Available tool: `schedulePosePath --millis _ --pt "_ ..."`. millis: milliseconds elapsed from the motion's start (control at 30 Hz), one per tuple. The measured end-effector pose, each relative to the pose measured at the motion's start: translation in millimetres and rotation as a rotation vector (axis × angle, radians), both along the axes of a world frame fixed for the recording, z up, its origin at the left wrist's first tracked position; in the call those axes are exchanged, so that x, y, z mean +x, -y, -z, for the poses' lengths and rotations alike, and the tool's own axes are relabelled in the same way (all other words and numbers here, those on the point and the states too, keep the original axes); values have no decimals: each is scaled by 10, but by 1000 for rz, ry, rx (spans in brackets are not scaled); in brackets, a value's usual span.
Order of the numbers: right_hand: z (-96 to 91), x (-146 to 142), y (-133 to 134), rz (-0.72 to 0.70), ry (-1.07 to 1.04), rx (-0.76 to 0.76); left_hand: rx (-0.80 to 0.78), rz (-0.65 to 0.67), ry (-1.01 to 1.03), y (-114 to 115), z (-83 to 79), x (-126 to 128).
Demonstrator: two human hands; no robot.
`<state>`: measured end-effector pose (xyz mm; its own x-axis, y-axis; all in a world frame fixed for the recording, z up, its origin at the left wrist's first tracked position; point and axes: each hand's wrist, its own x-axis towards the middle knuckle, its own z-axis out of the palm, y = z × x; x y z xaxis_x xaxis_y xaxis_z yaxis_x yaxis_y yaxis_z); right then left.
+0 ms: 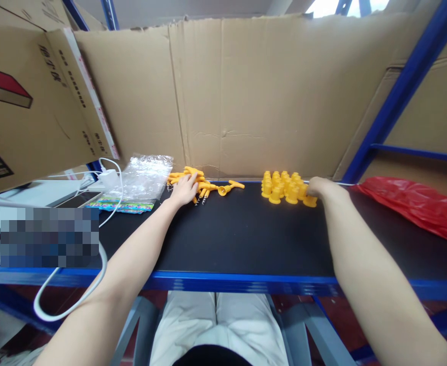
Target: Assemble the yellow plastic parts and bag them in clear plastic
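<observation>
My left hand lies over a pile of orange-yellow plastic pieces with thin branching ends, its fingers stretched out and apart. Small metal coils stick out below some of them. Just right of the pile, a yellow funnel-ended piece and a slim branched piece lie on the black tabletop. Farther right, several yellow flanged plastic cylinders stand upright in a close group. At its right end, my right hand is closed around a flanged cylinder; its fingertips are partly hidden.
A clear plastic bag lies left of the pile, on a colourful packet. White cables loop across the left side, near a white charger. A red plastic bag lies at right. Cardboard walls the back.
</observation>
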<state>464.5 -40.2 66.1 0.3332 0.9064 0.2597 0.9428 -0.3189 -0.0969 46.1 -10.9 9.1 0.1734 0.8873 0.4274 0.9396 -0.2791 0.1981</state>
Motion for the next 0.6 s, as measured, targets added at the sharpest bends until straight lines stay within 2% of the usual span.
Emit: schedulePosePath --millis 100,167,333,500,567,600 --pt "1 -79 6 33 -92 -225 -26 -26 -9 18 33 9" --pt "-36 -166 41 20 -146 -278 -20 -49 -15 30 48 27" --pt "-150 -353 154 -39 -186 -307 51 -77 -72 76 30 113" --pt "-166 -385 165 -54 -93 -320 98 -76 -95 124 -4 157" --pt "-151 -370 154 -45 -50 -304 105 -57 -86 133 -7 154" --pt "-148 -365 155 -48 -39 -250 108 -50 -81 136 -7 153"
